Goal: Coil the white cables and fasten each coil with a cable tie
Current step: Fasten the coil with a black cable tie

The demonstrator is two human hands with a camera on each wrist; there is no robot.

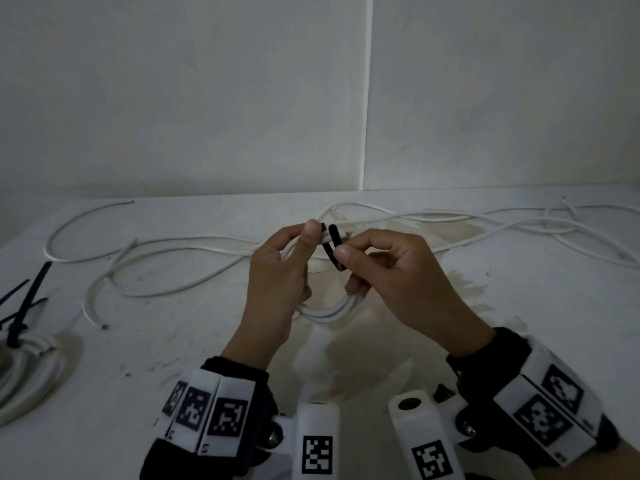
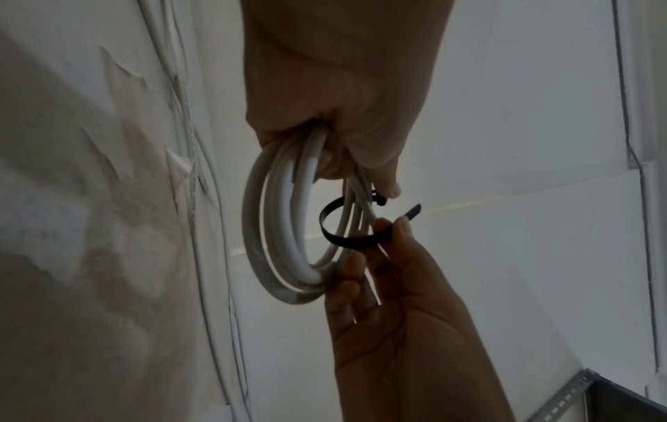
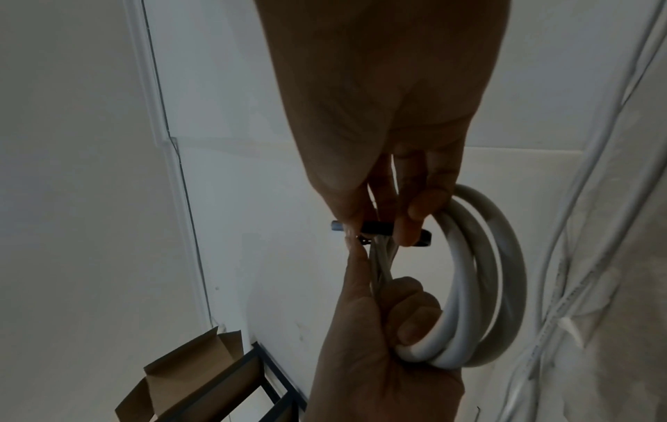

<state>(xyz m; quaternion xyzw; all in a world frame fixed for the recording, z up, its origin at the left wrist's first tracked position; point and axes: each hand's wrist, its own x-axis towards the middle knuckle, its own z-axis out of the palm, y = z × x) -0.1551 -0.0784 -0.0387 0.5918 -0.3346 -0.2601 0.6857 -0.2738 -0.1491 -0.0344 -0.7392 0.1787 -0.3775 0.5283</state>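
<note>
A small coil of white cable [image 1: 325, 311] was gripped by the left hand [image 1: 277, 282] above the counter [image 1: 519, 306]. A black cable tie [image 1: 332, 247], looped around it, was pinched by the right hand [image 1: 391, 271].

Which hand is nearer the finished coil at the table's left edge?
Left. The left hand grips the new coil mid-table, on the finished coil's side; the right hand is farther right.

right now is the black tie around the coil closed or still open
Open. In the left wrist view the cable tie curves around the coil, but its tail sticks out free of the head; the right hand pinches it.
</note>
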